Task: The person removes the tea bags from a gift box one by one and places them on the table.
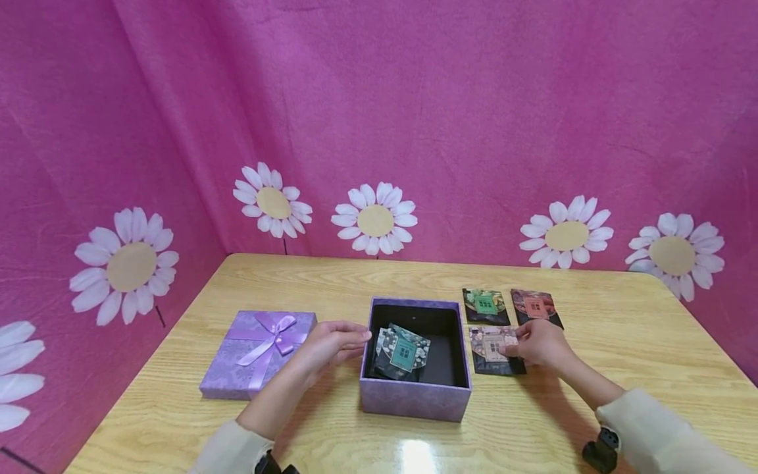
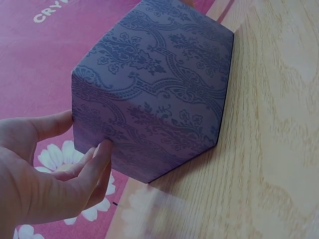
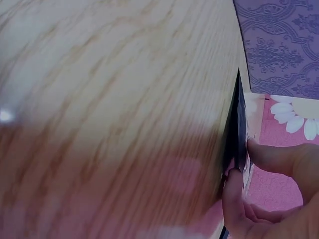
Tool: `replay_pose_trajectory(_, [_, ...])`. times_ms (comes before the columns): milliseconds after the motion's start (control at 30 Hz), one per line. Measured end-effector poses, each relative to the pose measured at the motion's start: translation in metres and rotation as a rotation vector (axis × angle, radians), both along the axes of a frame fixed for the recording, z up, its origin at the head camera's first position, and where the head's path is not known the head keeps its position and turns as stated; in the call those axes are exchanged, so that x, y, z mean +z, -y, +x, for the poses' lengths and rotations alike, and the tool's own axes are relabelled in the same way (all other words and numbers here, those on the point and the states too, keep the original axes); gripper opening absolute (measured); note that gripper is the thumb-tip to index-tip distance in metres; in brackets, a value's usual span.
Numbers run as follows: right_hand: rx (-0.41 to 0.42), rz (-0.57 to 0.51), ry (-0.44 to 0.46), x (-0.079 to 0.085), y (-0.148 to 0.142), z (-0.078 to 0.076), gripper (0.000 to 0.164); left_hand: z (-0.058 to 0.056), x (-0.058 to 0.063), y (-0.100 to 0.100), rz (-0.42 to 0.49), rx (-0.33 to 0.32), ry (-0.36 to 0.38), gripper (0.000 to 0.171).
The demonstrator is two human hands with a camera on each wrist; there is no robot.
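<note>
Left grip [image 1: 334, 342] loose against box [image 1: 414, 398] | right grip [image 1: 540, 342] pinches packet [image 1: 491, 362] | head alone: inner packets [image 1: 403, 354]

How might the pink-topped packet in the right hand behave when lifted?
The pink-topped packet is probably light, being thin. It seems fairly stiff: pinched at its edge by the right hand, it looks nearly straight. Its flat shape makes rolling unlikely.

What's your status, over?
Left hand touching purple box. Right hand pinching pale-pink packet. Box's right wall stands between packet and interior.
</note>
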State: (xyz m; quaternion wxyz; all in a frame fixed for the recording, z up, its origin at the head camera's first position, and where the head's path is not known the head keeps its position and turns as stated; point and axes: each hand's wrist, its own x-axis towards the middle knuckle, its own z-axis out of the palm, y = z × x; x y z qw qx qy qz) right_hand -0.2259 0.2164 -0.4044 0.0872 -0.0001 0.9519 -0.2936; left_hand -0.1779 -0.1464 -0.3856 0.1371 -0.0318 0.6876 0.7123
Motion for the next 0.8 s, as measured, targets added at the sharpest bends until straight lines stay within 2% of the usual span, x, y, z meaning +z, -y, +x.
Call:
replay_pose_trajectory(400, [0.038, 0.082, -0.098, 0.000, -0.003, 0.004, 0.054, 0.000, -0.002, -0.001, 0.003, 0.009, 0.006, 0.034])
replay_pose_trajectory(633, [0.092, 0.149, -0.105, 0.014, -0.007, 0.003, 0.045, -0.001, -0.004, -0.002, 0.003, 0.006, 0.012, 0.034])
replay_pose_trajectory(800, [0.150, 0.182, -0.113, 0.027, -0.009, -0.002, 0.040, 0.000, -0.001, -0.001, -0.004, 0.011, 0.002, 0.034])
